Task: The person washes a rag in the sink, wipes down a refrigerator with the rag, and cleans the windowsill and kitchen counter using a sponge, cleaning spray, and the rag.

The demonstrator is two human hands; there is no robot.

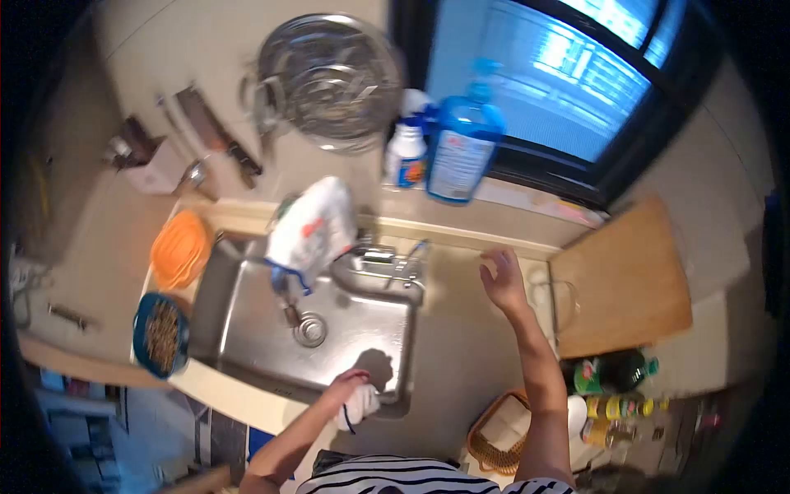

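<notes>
A small white cloth (360, 409) with a dark blue line along its lower edge is bunched and creased, its folds gathered loosely rather than spread flat. It is held in the left hand (352, 380), its upper part against the fingers and its lower part hanging down over the near edge of the steel sink (271, 329), close to the near right corner; fine detail is blurred.

Blue-tinged light shows through a dark-framed window (553, 78) set in a pale wall (461, 221).
</notes>
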